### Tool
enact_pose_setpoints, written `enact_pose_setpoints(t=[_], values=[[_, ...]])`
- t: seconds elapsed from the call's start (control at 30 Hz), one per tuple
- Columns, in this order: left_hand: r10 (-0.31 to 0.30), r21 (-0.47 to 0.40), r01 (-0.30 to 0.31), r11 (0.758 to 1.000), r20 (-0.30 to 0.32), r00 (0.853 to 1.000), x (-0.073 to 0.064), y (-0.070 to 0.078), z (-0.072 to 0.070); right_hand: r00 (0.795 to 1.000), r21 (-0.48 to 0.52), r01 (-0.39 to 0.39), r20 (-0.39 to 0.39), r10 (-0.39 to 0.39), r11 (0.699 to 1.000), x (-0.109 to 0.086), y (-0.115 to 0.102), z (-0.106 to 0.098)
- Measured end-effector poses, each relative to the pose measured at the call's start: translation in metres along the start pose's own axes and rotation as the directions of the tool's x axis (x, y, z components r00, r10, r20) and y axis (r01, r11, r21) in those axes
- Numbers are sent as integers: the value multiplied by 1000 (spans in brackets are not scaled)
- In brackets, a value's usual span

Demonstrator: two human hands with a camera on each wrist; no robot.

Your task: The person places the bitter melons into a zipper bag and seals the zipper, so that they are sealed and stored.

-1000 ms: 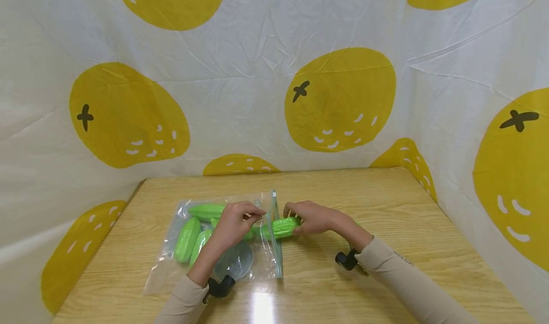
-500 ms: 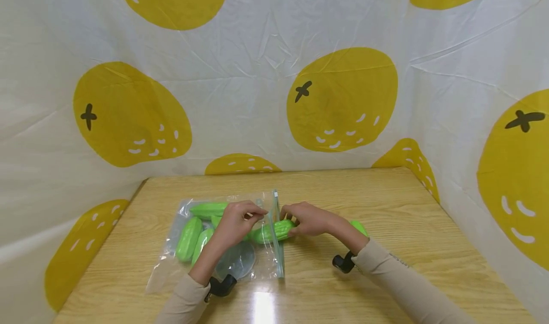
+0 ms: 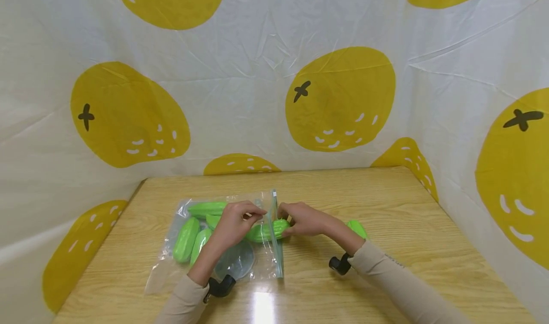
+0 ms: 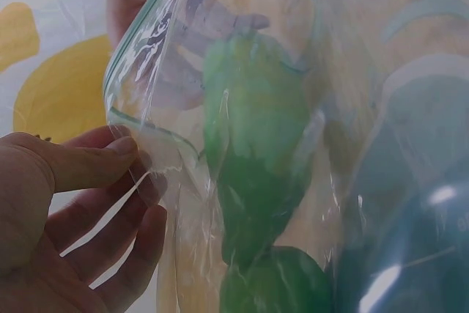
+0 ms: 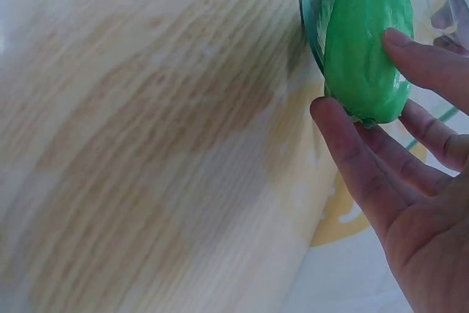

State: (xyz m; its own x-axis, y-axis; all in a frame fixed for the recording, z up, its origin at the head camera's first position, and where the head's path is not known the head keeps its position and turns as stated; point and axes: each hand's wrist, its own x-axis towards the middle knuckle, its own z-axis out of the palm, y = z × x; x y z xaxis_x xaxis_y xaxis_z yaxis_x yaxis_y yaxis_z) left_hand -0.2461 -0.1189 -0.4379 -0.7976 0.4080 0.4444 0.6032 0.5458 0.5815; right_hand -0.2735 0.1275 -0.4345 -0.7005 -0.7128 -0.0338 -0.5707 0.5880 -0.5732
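Note:
A clear zip bag point(image 3: 263, 267) lies on the table, its zip-edged mouth towards the right. My left hand point(image 3: 237, 222) pinches the bag's rim between thumb and forefinger; in the left wrist view the left hand point(image 4: 95, 203) has its other fingers bent below. My right hand point(image 3: 305, 219) holds the outer end of a bumpy, ridged green toy vegetable point(image 3: 280, 227), most of it inside the bag. In the right wrist view, the right hand's thumb lies along the green vegetable point(image 5: 366, 49), with a fingertip at its end. Several other green toy vegetables point(image 3: 186, 240) lie within the bag.
One more green piece point(image 3: 357, 228) lies on the wooden table point(image 3: 411, 248), partly hidden by the right forearm. A round translucent disc shape point(image 3: 235, 259) shows at the bag's near side. White cloth point(image 3: 240, 109) with yellow fruit prints hangs around the table.
My right hand has moved left, sliding the bumpy green vegetable deeper into the bag. The green piece behind the right forearm has come into view. My left hand keeps its hold on the rim.

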Motion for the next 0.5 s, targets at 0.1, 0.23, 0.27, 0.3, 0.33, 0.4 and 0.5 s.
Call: enact_pose_setpoints(t=[0.1, 0.23, 0.27, 0.3, 0.33, 0.4, 0.5], values=[[0, 0, 0, 1000, 1, 1000, 0, 1, -1, 1000, 18, 1, -2, -1, 1000, 1, 0, 2], [2, 5, -2, 1000, -3, 1000, 0, 1, -1, 1000, 39, 8, -1, -8, 999, 4, 0, 5], [3, 6, -3, 1000, -3, 1000, 0, 1, -1, 1000, 44, 10, -1, -10, 999, 4, 0, 6], [4, 7, -4, 1000, -4, 1000, 0, 1, -1, 1000, 47, 12, -3, -11, 999, 5, 0, 7], [5, 7, -5, 1000, -5, 1000, 0, 1, -1, 1000, 48, 14, -7, -14, 999, 6, 0, 8], [3, 8, -3, 1000, -4, 1000, -1, 1, -1, 1000, 47, 17, -12, -16, 999, 7, 0, 9], [0, 8, 0, 1000, -3, 1000, -1, 2, -1, 1000, 48, 14, -18, -13, 999, 9, -1, 12]])
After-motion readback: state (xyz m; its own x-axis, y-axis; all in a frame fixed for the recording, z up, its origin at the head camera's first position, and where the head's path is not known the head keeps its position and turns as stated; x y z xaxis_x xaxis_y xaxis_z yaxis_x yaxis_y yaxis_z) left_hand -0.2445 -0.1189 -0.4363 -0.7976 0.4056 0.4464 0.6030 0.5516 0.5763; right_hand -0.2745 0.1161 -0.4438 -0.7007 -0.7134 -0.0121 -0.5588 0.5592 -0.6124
